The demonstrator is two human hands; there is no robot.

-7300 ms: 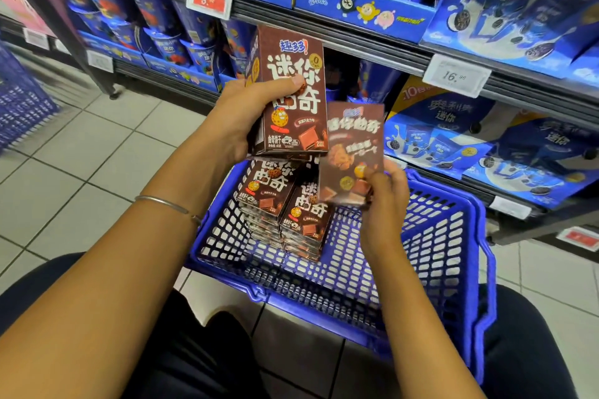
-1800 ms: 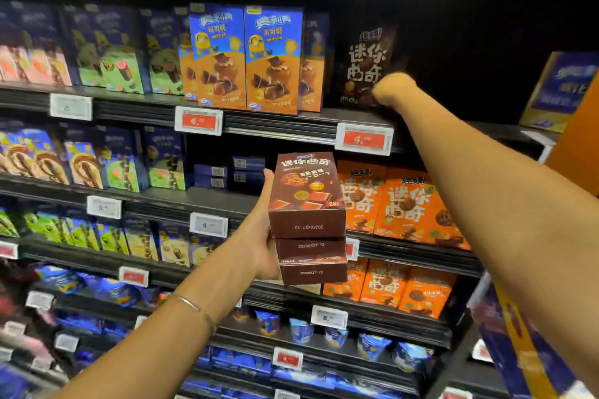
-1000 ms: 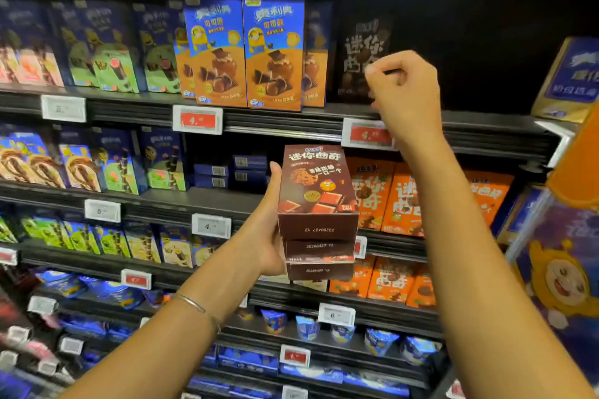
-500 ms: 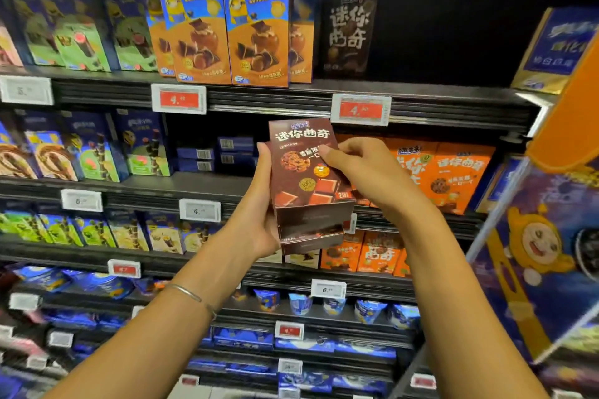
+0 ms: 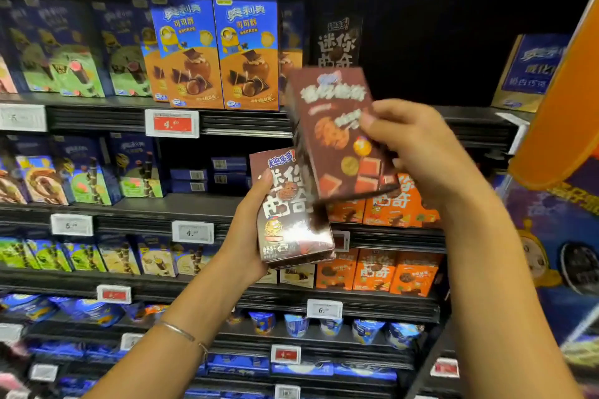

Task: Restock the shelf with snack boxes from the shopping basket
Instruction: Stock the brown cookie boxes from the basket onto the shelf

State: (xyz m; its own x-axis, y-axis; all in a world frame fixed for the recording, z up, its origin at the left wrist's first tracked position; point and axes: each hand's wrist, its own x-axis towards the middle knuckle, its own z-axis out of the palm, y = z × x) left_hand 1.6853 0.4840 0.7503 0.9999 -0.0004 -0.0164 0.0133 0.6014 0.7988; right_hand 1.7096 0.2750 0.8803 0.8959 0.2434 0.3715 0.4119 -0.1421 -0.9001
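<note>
My left hand (image 5: 248, 230) grips a small stack of brown snack boxes (image 5: 288, 214), held upright in front of the shelves. My right hand (image 5: 418, 146) grips one more brown snack box (image 5: 334, 136), lifted above and to the right of the stack and blurred by motion. One brown box of the same kind (image 5: 337, 42) stands deep in the dark gap on the upper shelf (image 5: 246, 121), right of the blue and orange boxes. The shopping basket is out of view.
Blue and orange boxes (image 5: 215, 52) fill the upper shelf's left part. Orange boxes (image 5: 402, 204) stand on the shelf behind my hands, more below. A blue box (image 5: 531, 71) leans at the upper shelf's right end. An orange display (image 5: 564, 126) juts in at right.
My right hand placed a box on the upper shelf, came back to the stack, and has now lifted the top box off it, up toward the shelf gap. The left hand tilted the stack upright.
</note>
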